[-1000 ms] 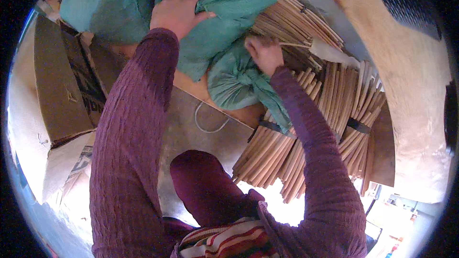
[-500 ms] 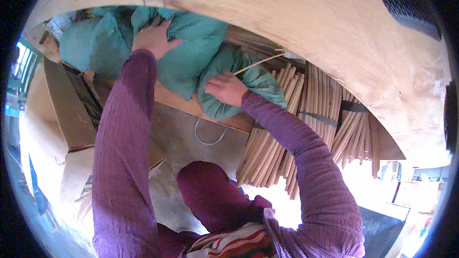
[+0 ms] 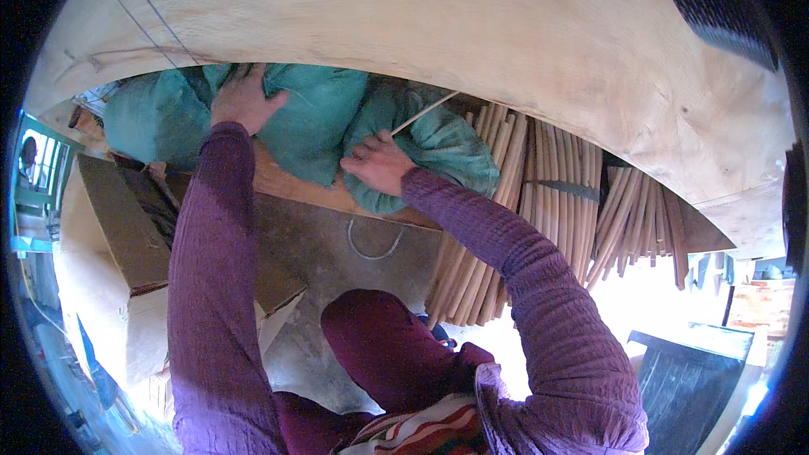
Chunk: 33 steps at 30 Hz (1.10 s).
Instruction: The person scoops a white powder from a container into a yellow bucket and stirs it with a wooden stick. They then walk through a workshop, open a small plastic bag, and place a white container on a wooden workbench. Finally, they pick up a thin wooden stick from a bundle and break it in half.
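Note:
My left hand (image 3: 243,101) presses on the large green woven sack (image 3: 312,118), its thumb spread away from the fingers. The fingertips reach up close to the wooden panel's edge and are partly hard to see. A second green sack (image 3: 152,122) bulges to the left of that hand. My right hand (image 3: 377,164) is closed with curled fingers over a smaller, bunched green sack (image 3: 451,147). From its upper side a thin pale wooden stick (image 3: 427,112) slants up to the right; it appears held in those fingers.
A broad pale wooden panel (image 3: 404,17) overhangs the shelf. Bundles of wooden rods (image 3: 556,194), bound with dark bands, jut out at right. At left is an open cardboard box (image 3: 126,227). A wire loop (image 3: 375,253) hangs below the shelf edge; a dark chair-like object (image 3: 687,379) stands lower right.
The view has shifted, so the panel covers more of the sacks. Both hands appear slightly further left, still on the same sacks. The stick remains at my right hand.

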Each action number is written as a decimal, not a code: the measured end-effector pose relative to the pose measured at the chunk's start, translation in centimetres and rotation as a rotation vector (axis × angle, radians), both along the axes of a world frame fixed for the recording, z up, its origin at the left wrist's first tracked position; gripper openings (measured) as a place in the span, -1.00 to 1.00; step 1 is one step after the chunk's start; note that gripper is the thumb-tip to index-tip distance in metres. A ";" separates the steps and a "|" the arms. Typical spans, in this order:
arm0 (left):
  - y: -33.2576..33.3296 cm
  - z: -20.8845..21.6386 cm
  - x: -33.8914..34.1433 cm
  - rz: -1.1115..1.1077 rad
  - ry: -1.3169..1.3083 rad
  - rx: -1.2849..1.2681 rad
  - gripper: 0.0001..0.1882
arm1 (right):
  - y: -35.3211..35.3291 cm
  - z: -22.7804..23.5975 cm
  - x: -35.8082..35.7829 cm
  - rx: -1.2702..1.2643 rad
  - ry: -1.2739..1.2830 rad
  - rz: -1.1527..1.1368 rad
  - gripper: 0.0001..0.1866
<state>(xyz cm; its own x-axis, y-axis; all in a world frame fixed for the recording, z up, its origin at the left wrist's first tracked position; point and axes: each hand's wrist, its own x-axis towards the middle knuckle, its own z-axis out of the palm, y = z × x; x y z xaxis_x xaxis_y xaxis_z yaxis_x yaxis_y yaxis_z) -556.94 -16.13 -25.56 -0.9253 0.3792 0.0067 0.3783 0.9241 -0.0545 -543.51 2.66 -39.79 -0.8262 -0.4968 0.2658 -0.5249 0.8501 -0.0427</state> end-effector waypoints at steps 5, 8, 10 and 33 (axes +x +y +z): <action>0.7 0.3 -0.1 -0.024 -0.012 0.039 -0.18 | -2.4 0.4 -0.7 -0.049 -0.050 0.112 -0.83; 0.1 0.2 -0.4 -0.033 -0.020 0.031 -0.15 | -7.9 1.4 0.0 -0.119 -0.076 0.341 -0.84; 0.1 -0.2 -0.8 -0.043 -0.036 0.008 -0.13 | -9.8 1.9 0.8 -0.191 -0.098 0.353 -0.84; 6.8 0.1 8.2 -0.543 0.540 -0.007 -0.71 | -16.4 -2.3 1.8 -0.665 0.011 0.293 -0.73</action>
<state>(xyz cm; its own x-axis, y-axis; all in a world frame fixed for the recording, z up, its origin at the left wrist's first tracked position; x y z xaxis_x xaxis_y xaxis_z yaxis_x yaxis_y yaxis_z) -548.76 -9.36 -25.47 -0.4780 0.7814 0.4012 0.6981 0.6151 -0.3664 -541.69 -13.70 -42.05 -0.6797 -0.4276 0.5960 -0.7303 0.4701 -0.4955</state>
